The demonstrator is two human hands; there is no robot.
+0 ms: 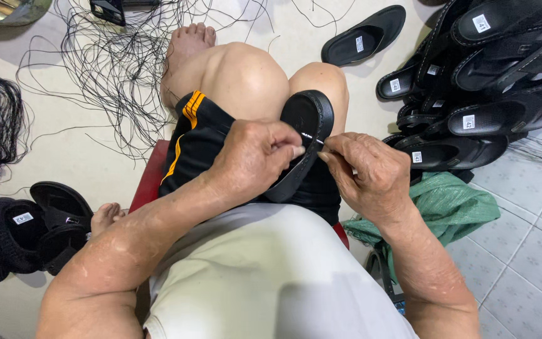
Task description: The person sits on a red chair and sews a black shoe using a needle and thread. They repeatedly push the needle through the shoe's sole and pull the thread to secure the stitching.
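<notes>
black rubber sandal [305, 129] propped on lap between both hands. left hand [252, 157] pinches its rim; right hand [362, 172] pinches a needle [312, 137] at the edge. stitching looks partway; loose thread [114, 69] on floor, finished sandals [472, 81] piled right.

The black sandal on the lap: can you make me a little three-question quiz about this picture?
1. True or false: both hands touch the black sandal on the lap.
2. What lies spread on the floor beyond the knees? A) black thread B) coins C) leaves
3. Which hand pinches the thin needle-like tool at the sandal's edge?

Key:
1. True: the left hand and the right hand both rest against it.
2. A.
3. Both seem to meet at it; who grips it is unclear.
</notes>
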